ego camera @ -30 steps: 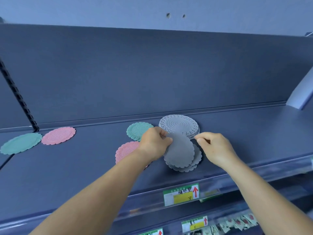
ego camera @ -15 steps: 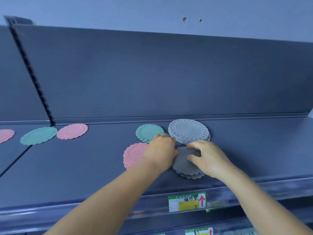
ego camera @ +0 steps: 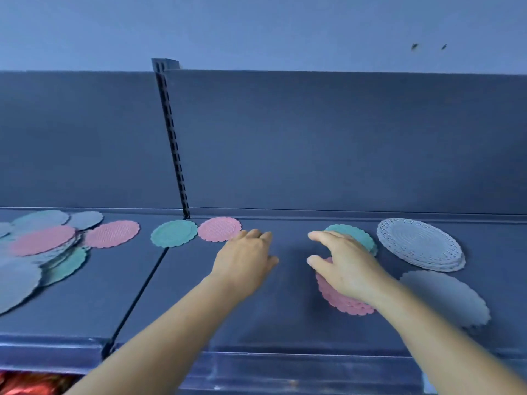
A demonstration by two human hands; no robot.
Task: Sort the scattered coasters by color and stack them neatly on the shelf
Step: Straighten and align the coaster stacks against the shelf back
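Left hand relaxed, holds nothing, beside round pink scalloped coaster at dark shelf back. Right hand spread, empty, over pink stack. Advice: pinch coaster edge, lift flat, align scallops on pink stack.

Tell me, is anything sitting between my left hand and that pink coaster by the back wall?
Nothing visible. The left hand reaches over bare shelf, its fingertips right at the pink coaster's near edge. The teal coaster lies beside it, off the path.
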